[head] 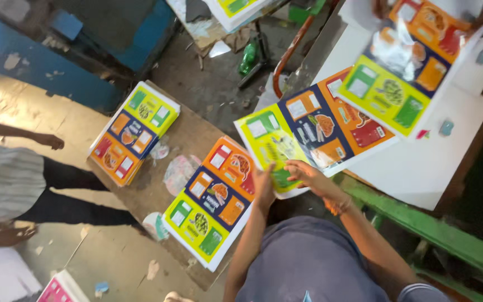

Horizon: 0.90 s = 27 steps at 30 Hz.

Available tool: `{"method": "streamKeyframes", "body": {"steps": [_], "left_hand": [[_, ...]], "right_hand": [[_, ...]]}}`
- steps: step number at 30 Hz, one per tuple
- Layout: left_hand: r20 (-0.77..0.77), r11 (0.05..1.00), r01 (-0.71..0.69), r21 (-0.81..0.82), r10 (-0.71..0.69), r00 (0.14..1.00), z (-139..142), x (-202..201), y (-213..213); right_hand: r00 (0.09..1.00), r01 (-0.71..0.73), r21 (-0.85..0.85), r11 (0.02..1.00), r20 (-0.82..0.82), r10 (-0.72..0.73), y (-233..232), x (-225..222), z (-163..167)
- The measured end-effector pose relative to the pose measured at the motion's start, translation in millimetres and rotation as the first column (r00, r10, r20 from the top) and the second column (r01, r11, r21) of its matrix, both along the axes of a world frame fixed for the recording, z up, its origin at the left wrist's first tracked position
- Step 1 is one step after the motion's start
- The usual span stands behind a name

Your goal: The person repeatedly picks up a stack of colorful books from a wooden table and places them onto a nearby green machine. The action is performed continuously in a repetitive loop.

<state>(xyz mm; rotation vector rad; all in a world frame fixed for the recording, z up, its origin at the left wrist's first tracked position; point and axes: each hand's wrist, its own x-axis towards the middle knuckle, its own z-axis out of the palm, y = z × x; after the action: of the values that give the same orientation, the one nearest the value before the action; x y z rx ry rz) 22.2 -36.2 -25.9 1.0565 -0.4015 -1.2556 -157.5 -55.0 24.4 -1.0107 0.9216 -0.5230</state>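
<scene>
Head view, looking down: printed sheet (308,137) in green, navy and orange panels, gripped at its near edge by both hands and lying half on the white surface (420,168), half overhanging toward the body. Left hand (264,187) flat and upright against the green corner, fingers (265,173) together and pressed to the paper; right hand (308,174) curled over the same edge, fingers narrow and pinching the sheet. Step in hand, as judged: drawing one sheet off the white surface for transfer to a pile. Likely destination the nearer stack (211,204) on the brown board (183,131), just left of the left hand; a second stack (134,131) farther along the same board. Next move, as judged, calling for a clean lift of the overhanging edge, a swing leftward, and squaring of the corners over the nearer stack, with care against a crease where the sheet bends off the edge. Further sheet (406,72) higher on the white surface, under another person's hand (380,6) at the top margin. Another person's arm (23,134) at far left, apart from the work.
</scene>
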Motion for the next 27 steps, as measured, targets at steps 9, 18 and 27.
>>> {"method": "streamKeyframes", "body": {"steps": [9, 18, 27], "left_hand": [[0.602, 0.950, -0.272, 0.150, 0.131, 0.788, -26, 188, 187], [0.648, 0.764, -0.601, 0.234, 0.338, 0.682, -39, 222, 276], [0.838, 0.541, -0.738, 0.403, 0.106, 0.535, -61, 230, 244]], "right_hand": [[0.827, 0.426, 0.580, 0.695, 0.062, -0.558, 42, -22, -47], [0.917, 0.379, -0.165, 0.911, -0.064, -0.393, -4, 118, -101], [0.751, 0.030, -0.723, 0.691, -0.439, -0.493, 11, 129, -106]]}}
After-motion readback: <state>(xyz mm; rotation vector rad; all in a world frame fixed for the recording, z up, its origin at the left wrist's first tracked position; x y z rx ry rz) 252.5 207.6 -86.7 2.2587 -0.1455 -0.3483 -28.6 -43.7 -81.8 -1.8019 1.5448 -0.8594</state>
